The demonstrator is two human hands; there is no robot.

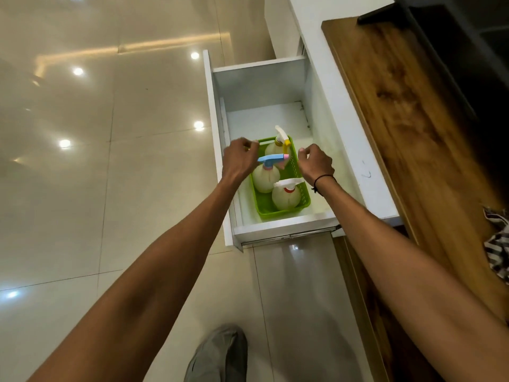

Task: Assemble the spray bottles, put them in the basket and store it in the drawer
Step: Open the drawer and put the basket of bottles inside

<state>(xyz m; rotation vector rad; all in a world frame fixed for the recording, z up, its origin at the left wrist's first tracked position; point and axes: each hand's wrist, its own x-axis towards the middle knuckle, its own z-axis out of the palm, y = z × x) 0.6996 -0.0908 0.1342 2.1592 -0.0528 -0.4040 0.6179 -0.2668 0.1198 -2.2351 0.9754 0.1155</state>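
A green plastic basket (301, 201) sits inside the open white drawer (278, 226). Three pale spray bottles stand in it. One has a white and yellow trigger head (281, 135) at the far end. One has a blue and pink head (271, 158) in the middle. One has a white head with a red collar (287, 184) nearest me. My left hand (239, 161) curls its fingers on the basket's left rim near the far corner. My right hand (315, 164) grips the right rim. Both arms reach down into the drawer.
The drawer sticks out over a glossy tiled floor (96, 161). A wooden countertop (407, 119) runs along the right, with a checked cloth (498, 244) at its edge. My shoe (217, 354) is on the floor below the drawer. Behind the basket lies bare drawer floor (264, 117).
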